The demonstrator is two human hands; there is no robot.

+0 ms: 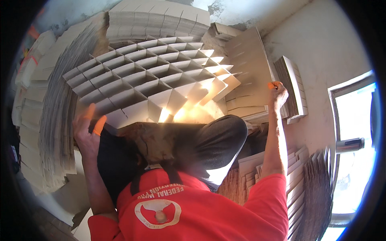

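A cardboard divider grid (pixel 155 86) of interlocked slotted strips stands before me, its cells facing up. My left hand (pixel 86 130) is beside its near left corner, fingers apart, with orange finger covers on the fingertips. Whether it touches the grid I cannot tell. On the right, my right hand (pixel 278 95) is closed at the edge of a slotted cardboard sheet (pixel 249 68), which leans upright past the grid's right side. That hand also wears an orange finger cover.
Slotted cardboard strips are stacked at the left (pixel 60 92), at the back (pixel 157 20) and against the right wall (pixel 291 86). More cardboard strips (pixel 299 180) stand at the lower right, near a bright window (pixel 354 148). My bent knee (pixel 229 136) is close to the grid's near side.
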